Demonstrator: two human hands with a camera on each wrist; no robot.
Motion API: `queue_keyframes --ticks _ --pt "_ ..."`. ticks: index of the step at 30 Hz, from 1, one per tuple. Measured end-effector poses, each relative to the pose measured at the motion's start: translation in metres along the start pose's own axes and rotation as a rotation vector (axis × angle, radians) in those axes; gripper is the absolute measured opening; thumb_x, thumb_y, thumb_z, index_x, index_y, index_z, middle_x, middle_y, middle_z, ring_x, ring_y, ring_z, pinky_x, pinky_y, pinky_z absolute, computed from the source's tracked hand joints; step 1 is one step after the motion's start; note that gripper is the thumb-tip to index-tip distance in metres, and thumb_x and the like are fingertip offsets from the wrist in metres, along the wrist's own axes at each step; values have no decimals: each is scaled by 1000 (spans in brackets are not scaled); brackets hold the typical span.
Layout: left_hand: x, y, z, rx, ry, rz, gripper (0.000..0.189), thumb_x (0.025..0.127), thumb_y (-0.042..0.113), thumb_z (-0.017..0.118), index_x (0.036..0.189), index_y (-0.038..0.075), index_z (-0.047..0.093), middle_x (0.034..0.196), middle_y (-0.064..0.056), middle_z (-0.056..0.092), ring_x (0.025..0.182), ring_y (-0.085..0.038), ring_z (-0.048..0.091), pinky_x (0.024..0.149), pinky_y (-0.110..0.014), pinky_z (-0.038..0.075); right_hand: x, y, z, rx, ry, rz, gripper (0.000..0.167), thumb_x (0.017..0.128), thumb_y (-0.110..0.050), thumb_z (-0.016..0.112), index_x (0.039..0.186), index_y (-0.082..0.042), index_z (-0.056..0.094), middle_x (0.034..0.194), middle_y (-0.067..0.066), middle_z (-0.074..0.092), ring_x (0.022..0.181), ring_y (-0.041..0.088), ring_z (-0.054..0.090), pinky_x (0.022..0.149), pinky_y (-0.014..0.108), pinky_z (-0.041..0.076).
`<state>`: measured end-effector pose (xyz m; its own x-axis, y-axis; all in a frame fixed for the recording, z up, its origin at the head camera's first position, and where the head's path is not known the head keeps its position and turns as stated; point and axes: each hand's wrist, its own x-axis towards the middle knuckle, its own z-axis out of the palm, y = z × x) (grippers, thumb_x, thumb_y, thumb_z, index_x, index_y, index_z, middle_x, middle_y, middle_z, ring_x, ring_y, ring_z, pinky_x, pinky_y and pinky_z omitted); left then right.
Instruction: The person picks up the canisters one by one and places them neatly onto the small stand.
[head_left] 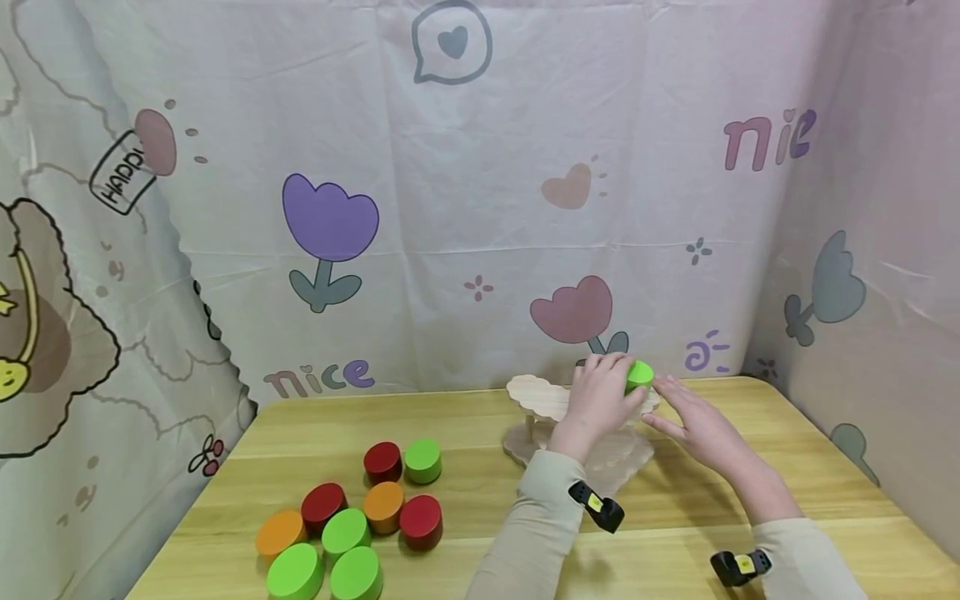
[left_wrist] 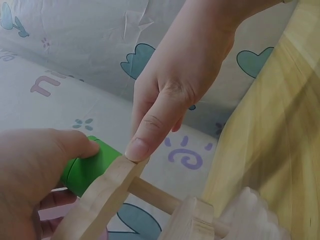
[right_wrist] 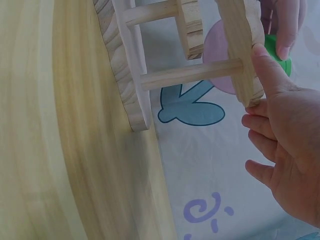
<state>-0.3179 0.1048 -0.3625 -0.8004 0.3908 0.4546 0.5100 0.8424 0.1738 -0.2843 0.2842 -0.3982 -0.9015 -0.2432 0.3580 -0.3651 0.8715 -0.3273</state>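
Note:
My left hand (head_left: 594,404) holds a green round block (head_left: 639,375) on the top board of a scalloped wooden stand (head_left: 537,398). In the left wrist view, the thumb presses on the side of that green block (left_wrist: 89,167). My right hand (head_left: 705,425) is at the right end of the same board. The right wrist view shows its thumb and forefinger pinching the board's edge (right_wrist: 242,55), while the other fingers are spread loosely. Dowels (right_wrist: 195,74) join the top board to the base (head_left: 618,458).
Several round blocks lie in a group on the left of the wooden table (head_left: 480,533): green (head_left: 357,575), red (head_left: 422,523) and orange (head_left: 281,535). A printed cloth (head_left: 465,208) hangs behind the table and along its sides.

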Motion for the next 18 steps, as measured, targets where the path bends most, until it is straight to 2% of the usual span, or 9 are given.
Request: queue_keyframes --ticks 9,18 --pt "1 3 1 -11 -29 -9 46 96 45 54 139 29 52 145 15 50 124 -12 49 93 -30 42 0 -1 0 1 -8 4 71 95 -42 58 145 5 38 149 32 34 138 51 31 110 64 26" --pt "-3 0 -1 -4 -16 -13 49 95 49 52 140 28 51 151 11 43 130 -14 46 99 -34 43 -1 -1 -1 1 -9 3 71 95 -42 58 144 6 38 149 33 33 138 52 31 110 64 26"
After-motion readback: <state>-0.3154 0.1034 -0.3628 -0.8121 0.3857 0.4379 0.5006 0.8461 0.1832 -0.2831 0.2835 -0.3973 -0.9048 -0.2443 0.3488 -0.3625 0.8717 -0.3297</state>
